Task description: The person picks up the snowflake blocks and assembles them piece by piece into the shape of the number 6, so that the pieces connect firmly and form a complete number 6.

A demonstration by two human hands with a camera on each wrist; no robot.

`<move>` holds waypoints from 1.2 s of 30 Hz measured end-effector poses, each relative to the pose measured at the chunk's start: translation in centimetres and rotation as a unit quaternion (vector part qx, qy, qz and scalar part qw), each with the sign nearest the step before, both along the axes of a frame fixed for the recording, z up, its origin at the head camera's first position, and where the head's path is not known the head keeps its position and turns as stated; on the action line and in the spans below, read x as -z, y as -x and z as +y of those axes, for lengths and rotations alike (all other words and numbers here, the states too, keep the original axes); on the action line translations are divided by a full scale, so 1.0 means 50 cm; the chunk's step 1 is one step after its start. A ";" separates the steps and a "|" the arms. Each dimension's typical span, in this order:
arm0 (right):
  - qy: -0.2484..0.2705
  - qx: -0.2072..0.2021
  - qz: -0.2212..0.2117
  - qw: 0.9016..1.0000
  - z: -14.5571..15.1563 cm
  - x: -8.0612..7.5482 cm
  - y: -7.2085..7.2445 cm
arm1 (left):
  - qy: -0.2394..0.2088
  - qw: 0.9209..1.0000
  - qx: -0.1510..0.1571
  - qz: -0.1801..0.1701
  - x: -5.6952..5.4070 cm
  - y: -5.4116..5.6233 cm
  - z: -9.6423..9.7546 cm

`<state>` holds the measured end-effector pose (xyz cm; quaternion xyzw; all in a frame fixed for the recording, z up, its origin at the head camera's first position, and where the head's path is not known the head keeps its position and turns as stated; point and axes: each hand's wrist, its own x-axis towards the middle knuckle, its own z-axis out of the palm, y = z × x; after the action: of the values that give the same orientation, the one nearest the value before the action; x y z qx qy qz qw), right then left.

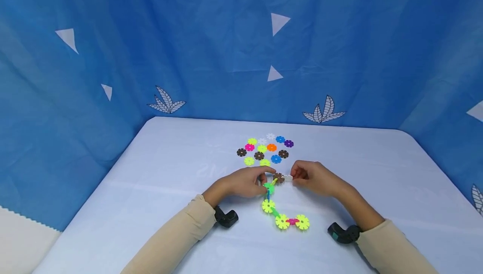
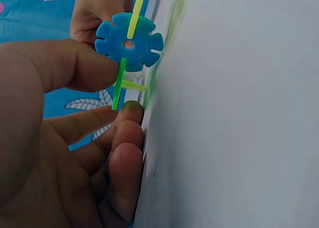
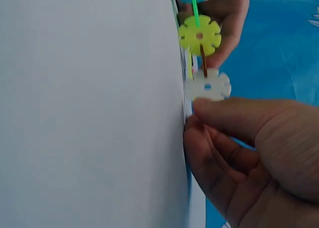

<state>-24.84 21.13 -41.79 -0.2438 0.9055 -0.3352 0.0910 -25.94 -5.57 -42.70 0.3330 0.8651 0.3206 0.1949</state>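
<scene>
A chain of notched, flower-shaped plastic discs slotted together curves across the white table. My left hand [image 1: 243, 181] pinches the green disc [image 1: 269, 188] in its upper part; the left wrist view shows this disc edge-on by the thumb, slotted into a blue disc [image 2: 112, 46]. From the green disc, a yellow disc [image 3: 192, 39] leads to a brown disc [image 1: 278, 177], and a white disc [image 3: 218, 84] joins the brown one at the chain's end. My right hand [image 1: 315, 176] pinches that white disc between thumb and fingers. The lower chain ends in a yellow-green disc [image 1: 302, 222].
Loose discs in several colours lie behind the hands, among them an orange disc [image 1: 271, 147] and a purple disc [image 1: 289, 143]. A blue patterned curtain [image 1: 234, 56] hangs behind the white table [image 1: 170, 160]. Black devices sit at both wrists.
</scene>
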 end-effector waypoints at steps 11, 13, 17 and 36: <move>-0.036 -0.006 0.013 0.999 0.006 -0.026 0.099 | -0.022 0.999 -0.037 0.000 0.000 -0.005 0.001; -0.058 -0.015 0.021 0.998 0.000 -0.025 0.122 | -0.023 0.999 -0.035 0.011 0.000 -0.005 0.004; -0.097 -0.028 0.028 0.994 -0.016 -0.022 0.146 | -0.021 0.999 -0.036 0.021 0.003 -0.004 0.006; 0.033 0.095 -0.143 0.985 0.024 -0.015 0.068 | -0.011 0.998 -0.052 0.022 0.004 -0.006 0.006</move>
<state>-28.24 22.31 -41.02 -0.1094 0.8905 -0.4036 0.1795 -25.64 -5.27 -42.91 0.2965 0.8819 0.3322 0.1548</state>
